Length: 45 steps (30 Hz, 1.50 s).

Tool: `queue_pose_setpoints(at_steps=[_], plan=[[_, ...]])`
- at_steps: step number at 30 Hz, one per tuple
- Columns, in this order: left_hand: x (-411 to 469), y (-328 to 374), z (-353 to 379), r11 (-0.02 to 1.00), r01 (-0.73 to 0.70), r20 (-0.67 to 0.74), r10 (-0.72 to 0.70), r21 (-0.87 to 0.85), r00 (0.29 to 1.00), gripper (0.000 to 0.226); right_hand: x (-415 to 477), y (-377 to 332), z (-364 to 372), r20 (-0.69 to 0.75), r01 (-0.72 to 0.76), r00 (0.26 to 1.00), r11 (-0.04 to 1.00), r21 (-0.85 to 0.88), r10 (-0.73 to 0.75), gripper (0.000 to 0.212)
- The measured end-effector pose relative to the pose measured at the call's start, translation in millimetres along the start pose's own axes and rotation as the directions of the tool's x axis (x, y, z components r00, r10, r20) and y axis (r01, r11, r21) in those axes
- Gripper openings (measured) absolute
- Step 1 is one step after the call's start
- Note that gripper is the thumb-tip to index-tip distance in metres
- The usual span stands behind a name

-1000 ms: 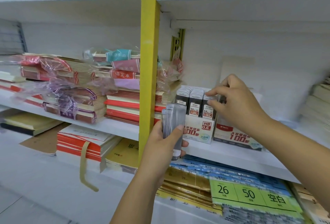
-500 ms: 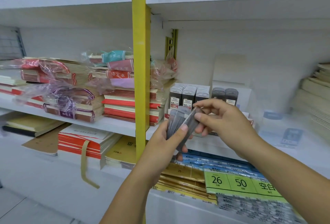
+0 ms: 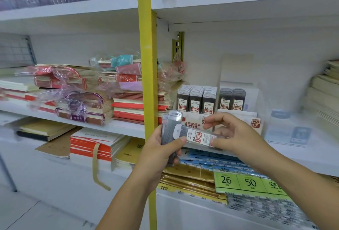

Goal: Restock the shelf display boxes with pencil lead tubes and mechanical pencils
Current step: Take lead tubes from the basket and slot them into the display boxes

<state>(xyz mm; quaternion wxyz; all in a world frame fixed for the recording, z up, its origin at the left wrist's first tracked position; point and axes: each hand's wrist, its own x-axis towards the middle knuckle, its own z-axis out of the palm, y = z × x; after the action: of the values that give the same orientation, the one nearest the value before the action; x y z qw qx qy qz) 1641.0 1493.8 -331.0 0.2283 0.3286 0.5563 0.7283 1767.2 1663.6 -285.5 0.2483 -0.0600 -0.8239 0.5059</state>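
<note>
Progress: seems midway | right of yellow post [image 3: 146, 83]: 0.5 box [image 3: 190, 118] looks full, 0.7 box [image 3: 255, 122] shows two tubes [image 3: 232, 99] | left hand [image 3: 159, 151] grips spare tubes [image 3: 171, 125] | right hand [image 3: 236, 136] pinches one tube [image 3: 198, 137]

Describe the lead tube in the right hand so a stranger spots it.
Find the yellow upright post between the shelf bays; just right of it, the right hand pinches one flat clear plastic tube of grey leads. Unlike the upright tubes gripped by the left hand, it lies sideways, showing its red-and-white 0.5 label.
</note>
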Motion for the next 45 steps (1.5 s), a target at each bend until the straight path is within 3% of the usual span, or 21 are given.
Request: queue_pose_setpoints(at_steps=[4,8,10,12,14,16,18,21,28,33,41,45], plan=[[-1,5,2,0.999,-0.031,0.017,0.031,0.034,0.999,0.028,2,-10,8,0.136,0.031,0.991,0.993,-0.112,-0.016,0.047],[2,7,7,0.999,-0.046,0.014,0.045,0.028,0.999,0.020,4,-21,8,0.317,0.079,0.948,0.965,-0.248,0.004,0.073],[4,7,9,0.999,-0.032,-0.007,0.032,0.022,0.999,0.015,11,-31,1,0.188,0.134,0.979,0.953,-0.272,-0.084,0.073],[9,6,9,1.000,-0.022,-0.038,0.022,-0.001,0.999,0.008,21,-43,-11,-0.054,0.253,0.960,0.935,-0.248,-0.274,0.063],[12,4,8,0.999,-0.015,-0.067,0.013,-0.030,0.998,0.013,33,-53,-24,-0.158,0.354,0.872,0.819,-0.452,-0.464,0.052],[16,3,7,0.999,-0.013,-0.087,0.008,-0.052,0.996,0.023,43,-56,-29,-0.119,0.340,0.828,0.658,-0.672,-0.549,0.045],[18,3,7,0.998,-0.018,-0.098,0.012,-0.061,0.995,0.030,50,-53,-27,-0.045,0.325,0.826,0.540,-0.777,-0.562,0.041],[20,1,7,0.999,-0.038,-0.102,0.035,-0.028,0.994,0.025,58,-45,-20,0.041,0.313,0.852,0.445,-0.839,-0.522,0.040],[17,3,2,0.998,-0.064,-0.085,0.063,-0.008,0.994,0.020,71,-41,-28,-0.058,0.262,0.881,0.586,-0.767,-0.469,0.045],[16,3,1,0.998,-0.065,-0.083,0.066,0.007,0.994,0.021,69,-40,-31,-0.022,0.277,0.888,0.573,-0.771,-0.458,0.042],[17,-1,4,0.998,-0.052,-0.071,0.054,0.031,0.996,0.020,76,-39,-34,-0.067,0.243,0.904,0.638,-0.731,-0.422,0.044],[20,-1,1,0.998,-0.065,-0.164,0.061,-0.021,0.985,0.019,76,-47,-31,-0.167,0.286,0.838,0.678,-0.677,-0.520,0.038]])
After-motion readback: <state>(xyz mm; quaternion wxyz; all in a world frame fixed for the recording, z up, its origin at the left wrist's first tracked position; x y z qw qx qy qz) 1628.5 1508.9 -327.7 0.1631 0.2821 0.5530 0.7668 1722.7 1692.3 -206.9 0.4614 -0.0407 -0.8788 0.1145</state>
